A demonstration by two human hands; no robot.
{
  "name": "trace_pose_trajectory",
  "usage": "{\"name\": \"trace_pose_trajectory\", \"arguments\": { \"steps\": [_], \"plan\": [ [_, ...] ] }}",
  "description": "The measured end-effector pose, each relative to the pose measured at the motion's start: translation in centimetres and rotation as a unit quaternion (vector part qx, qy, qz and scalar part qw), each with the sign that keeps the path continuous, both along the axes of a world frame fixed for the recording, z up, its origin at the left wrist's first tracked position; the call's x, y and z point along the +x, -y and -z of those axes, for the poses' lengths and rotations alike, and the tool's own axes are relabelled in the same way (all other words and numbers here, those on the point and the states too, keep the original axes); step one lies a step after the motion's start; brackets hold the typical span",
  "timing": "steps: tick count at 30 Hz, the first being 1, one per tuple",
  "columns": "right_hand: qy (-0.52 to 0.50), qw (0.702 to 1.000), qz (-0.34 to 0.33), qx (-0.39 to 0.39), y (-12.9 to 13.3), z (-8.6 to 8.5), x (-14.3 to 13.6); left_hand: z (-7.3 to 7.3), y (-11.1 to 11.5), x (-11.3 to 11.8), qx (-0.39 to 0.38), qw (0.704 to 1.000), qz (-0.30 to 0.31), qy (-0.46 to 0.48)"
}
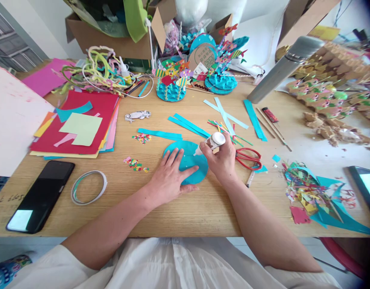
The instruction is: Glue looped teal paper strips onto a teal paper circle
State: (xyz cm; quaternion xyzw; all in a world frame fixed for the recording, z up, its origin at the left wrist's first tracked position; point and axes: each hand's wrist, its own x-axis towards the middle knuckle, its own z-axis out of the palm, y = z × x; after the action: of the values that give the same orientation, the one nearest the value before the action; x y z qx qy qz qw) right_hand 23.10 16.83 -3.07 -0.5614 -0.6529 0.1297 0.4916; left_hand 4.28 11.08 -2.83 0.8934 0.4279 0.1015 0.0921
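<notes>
A round blue paper disc (199, 170) lies on the wooden table in front of me, with small white glue dots on it. My left hand (169, 174) rests flat on the disc's left part, fingers spread. In my right hand (222, 158) is a white glue bottle (213, 141), tilted so that its nozzle points down at the disc's upper right. Whether the nozzle touches the paper I cannot tell. Blue paper strips (189, 125) lie just beyond the disc. Red-handled scissors (248, 158) are beside my right hand, and small coloured paper pieces (135, 164) lie left of the disc.
A phone (40, 196) and a tape roll (88, 187) lie at the left, below stacked coloured paper (79, 124). Finished blue paper crafts (171, 86) stand at the back. A tall grey flask (284, 70) and paper scraps (311, 192) are on the right.
</notes>
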Motion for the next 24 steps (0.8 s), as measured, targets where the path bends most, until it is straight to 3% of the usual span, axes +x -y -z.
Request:
{"name": "trace_pose_trajectory", "arguments": {
  "steps": [11,19,24],
  "plan": [
    [-0.146,0.989,0.029,0.025,-0.9,0.3,1.2,0.0,0.1,0.0,0.014,1.000,-0.002,-0.006],
    [-0.050,0.996,0.047,0.052,-0.7,-0.5,2.0,0.0,0.0,-0.1,0.017,1.000,0.000,-0.020],
    [-0.021,0.997,0.069,0.025,-0.8,-0.2,2.4,0.3,0.0,0.0,0.024,1.000,0.000,-0.019]
  ]
}}
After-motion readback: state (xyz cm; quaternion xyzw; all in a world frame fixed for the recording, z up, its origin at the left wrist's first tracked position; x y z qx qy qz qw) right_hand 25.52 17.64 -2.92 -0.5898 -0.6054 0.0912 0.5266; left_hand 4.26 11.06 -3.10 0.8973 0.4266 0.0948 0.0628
